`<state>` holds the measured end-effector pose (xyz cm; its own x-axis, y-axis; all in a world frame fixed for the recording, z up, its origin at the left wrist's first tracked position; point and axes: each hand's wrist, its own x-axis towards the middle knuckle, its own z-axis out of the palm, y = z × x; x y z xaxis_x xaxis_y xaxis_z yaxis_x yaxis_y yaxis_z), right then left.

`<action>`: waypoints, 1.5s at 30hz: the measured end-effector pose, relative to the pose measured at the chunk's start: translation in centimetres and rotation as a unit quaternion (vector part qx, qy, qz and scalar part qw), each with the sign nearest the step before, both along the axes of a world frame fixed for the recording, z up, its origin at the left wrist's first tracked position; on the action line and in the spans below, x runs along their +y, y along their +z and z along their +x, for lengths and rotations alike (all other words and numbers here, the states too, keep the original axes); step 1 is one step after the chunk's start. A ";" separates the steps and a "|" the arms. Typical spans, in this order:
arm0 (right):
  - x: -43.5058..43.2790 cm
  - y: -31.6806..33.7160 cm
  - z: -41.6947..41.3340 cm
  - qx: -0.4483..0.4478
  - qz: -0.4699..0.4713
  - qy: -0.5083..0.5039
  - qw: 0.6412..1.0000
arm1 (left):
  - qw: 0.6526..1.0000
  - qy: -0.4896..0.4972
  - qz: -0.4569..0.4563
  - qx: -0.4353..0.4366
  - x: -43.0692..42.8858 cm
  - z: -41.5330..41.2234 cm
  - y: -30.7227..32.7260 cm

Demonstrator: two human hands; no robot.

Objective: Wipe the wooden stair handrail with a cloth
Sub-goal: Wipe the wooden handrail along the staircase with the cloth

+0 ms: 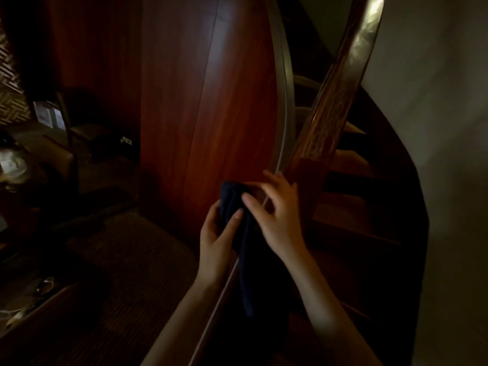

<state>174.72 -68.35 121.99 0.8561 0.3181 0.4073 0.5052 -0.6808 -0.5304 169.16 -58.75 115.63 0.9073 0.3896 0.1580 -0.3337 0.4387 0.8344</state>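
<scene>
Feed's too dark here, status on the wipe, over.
Left hand grips cloth; right hand pinches its top. Cloth off the handrail, not yet wiping. Nothing in the way.

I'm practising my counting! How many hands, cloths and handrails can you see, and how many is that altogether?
2 bare hands: left hand, right hand
1 dark blue cloth
1 brown polished wooden stair handrail
Total: 4
</scene>
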 end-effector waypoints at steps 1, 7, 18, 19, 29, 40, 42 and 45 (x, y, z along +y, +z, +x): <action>-0.6 -0.3 0.0 -0.025 -0.011 -0.040 0.999 | 1.000 0.018 0.012 0.010 0.4 0.3 -0.1; -0.4 -3.1 -1.0 -0.152 -0.069 -0.209 0.964 | 0.982 0.137 0.115 0.052 3.6 2.4 -1.3; -0.4 -4.6 -2.3 -0.123 -0.063 -0.281 0.950 | 0.964 0.064 0.255 0.024 2.8 3.6 -3.6; -0.5 -4.6 -2.2 -0.122 -0.063 -0.279 0.951 | 0.960 0.038 0.278 -0.009 2.1 3.3 -3.5; -0.7 -4.9 -2.0 -0.133 -0.077 -0.267 0.951 | 0.957 -0.091 0.271 -0.052 1.8 1.8 -3.8; -0.6 -4.8 -1.9 -0.133 -0.075 -0.273 0.950 | 0.973 -0.073 0.206 0.069 0.6 6.6 -0.7; -0.5 -4.8 -1.9 -0.134 -0.076 -0.276 0.949 | 0.966 -0.059 0.243 0.066 0.6 7.7 0.0; -0.4 -4.7 -1.9 -0.137 -0.082 -0.280 0.947 | 0.949 0.008 0.313 0.037 0.1 8.7 1.2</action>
